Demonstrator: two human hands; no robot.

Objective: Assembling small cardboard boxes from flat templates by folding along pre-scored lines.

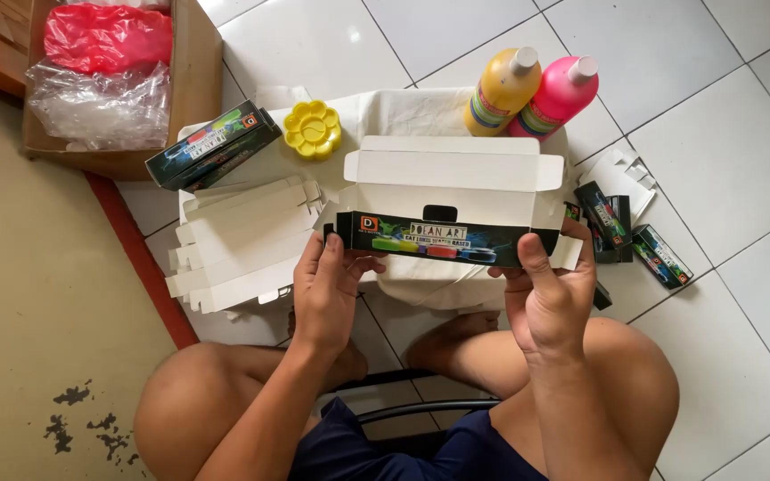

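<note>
I hold a long, open cardboard box [447, 191] in front of me, black and printed on its outside, white inside, with its lid flaps spread up and back. My left hand [327, 289] grips its left end, thumb on the printed front panel. At the right end, my right hand [545, 298] clamps the box with the thumb over the front face. The box hangs above a white cloth [421, 111] spread on the tiled floor.
A stack of flat white box blanks [242, 240] lies to the left, with a closed black box [213, 145] and a yellow flower-shaped palette [312, 129] behind. Yellow [501, 89] and pink [561, 95] paint bottles stand at the back. Small black boxes [612, 223] lie right. A carton [193, 89] holds plastic bags.
</note>
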